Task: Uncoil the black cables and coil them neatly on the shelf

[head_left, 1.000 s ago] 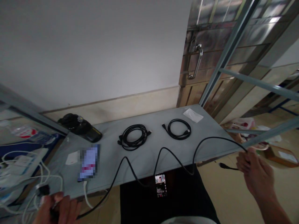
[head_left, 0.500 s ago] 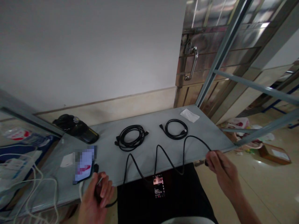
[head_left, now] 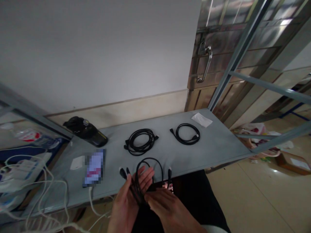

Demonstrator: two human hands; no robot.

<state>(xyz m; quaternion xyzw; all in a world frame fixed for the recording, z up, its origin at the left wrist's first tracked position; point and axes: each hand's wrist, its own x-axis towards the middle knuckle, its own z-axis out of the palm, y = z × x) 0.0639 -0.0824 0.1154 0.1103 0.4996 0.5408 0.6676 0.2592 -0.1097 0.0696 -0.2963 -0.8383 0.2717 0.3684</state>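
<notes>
My left hand and my right hand meet at the near edge of the grey table. Between them is a black cable folded into loops. Its plug ends stick up beside my left fingers and by my right hand. My left palm faces right with the fingers stretched along the loops. My right hand pinches the bundle at its lower part. Two more coiled black cables, a larger coil and a smaller coil, lie on the table beyond.
A phone with a lit screen lies at the left with a white cable. A black device sits at the back left, a white paper at the back right. White cords hang left. A metal frame rises right.
My hands were far apart with the cable stretched out in waves. They have come together in front of me, and the cable is now gathered into loops.
</notes>
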